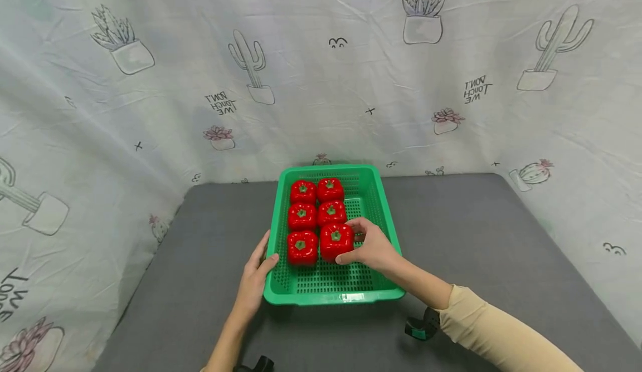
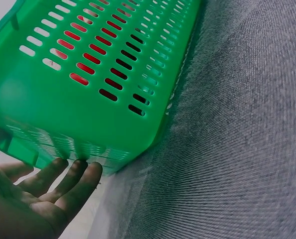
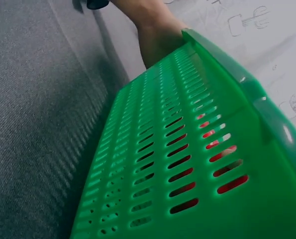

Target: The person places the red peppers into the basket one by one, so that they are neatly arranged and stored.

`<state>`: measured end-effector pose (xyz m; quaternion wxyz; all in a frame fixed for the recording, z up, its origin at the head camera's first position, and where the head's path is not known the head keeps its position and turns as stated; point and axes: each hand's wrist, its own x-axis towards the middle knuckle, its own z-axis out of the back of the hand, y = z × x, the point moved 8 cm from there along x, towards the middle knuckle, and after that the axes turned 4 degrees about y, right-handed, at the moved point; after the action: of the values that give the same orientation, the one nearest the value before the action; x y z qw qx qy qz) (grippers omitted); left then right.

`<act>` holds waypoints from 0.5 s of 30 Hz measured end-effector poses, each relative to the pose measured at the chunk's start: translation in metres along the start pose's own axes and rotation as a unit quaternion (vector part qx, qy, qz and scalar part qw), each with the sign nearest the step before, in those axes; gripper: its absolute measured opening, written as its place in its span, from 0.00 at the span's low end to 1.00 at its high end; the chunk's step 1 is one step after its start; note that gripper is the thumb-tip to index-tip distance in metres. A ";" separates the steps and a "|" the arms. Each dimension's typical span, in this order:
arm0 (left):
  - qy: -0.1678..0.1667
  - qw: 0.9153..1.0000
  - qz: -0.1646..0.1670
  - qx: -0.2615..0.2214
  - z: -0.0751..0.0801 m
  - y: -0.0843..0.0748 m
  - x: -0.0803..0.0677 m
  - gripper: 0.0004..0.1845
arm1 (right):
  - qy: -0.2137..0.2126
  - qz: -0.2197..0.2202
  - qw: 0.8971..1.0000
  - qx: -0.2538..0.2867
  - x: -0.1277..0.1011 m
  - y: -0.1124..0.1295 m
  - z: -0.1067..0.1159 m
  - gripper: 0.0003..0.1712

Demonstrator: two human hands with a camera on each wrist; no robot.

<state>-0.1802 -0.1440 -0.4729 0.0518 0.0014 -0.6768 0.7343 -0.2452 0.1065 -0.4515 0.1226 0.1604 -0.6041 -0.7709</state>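
Note:
A green plastic basket (image 1: 335,299) with slotted walls sits on the grey table. Inside its left and middle part, glossy red bell peppers (image 1: 303,216) with green stems stand in two columns. My right hand (image 1: 373,248) reaches over the basket's right side and holds the front pepper (image 1: 336,241) of the right column, thumb at its near side and fingers at its far right. My left hand (image 1: 257,277) grips the left rim, thumb over the edge. In the left wrist view, its fingers (image 2: 78,186) lie along the outer wall. The basket wall hides my right hand in the right wrist view.
Grey tabletop (image 1: 466,238) spreads on both sides of the basket. A white cloth (image 1: 321,82) printed with cacti and potted plants hangs behind and at the sides. Black wrist devices (image 1: 423,324) show at both forearms. The basket's right strip shows its bare slotted floor.

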 end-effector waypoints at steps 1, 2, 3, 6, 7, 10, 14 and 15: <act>0.000 1.000 0.000 0.001 0.000 0.000 0.000 0.30 | 0.000 0.000 1.000 -0.004 0.001 0.000 0.000 0.42; -0.001 1.000 0.000 0.002 0.000 0.001 0.000 0.30 | -0.001 -0.001 1.000 -0.006 0.001 -0.001 -0.001 0.42; 0.000 1.000 -0.001 0.002 0.000 0.001 0.000 0.30 | -0.002 -0.002 1.000 -0.007 0.002 -0.002 -0.001 0.42; 0.000 1.000 -0.003 0.002 0.001 0.002 0.000 0.30 | 0.000 -0.009 1.000 -0.015 0.005 -0.005 -0.002 0.42; 0.001 1.000 -0.003 0.001 0.001 0.002 0.000 0.30 | 0.001 -0.011 1.000 -0.017 0.006 -0.007 -0.002 0.41; 0.000 1.000 -0.003 -0.001 0.001 0.002 0.000 0.31 | 0.001 -0.017 1.000 -0.026 0.008 -0.009 -0.003 0.42; 0.000 1.000 -0.005 -0.005 0.000 0.002 0.000 0.31 | 0.000 -0.021 0.999 -0.038 0.010 -0.010 -0.004 0.42; 0.001 1.000 -0.005 -0.004 0.000 0.002 0.000 0.31 | -0.001 -0.022 0.999 -0.043 0.010 -0.010 -0.004 0.42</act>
<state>-0.1802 -0.1444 -0.4747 0.0565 0.0042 -0.6794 0.7316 -0.2531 0.1017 -0.4633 0.1118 0.1672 -0.5667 -0.7990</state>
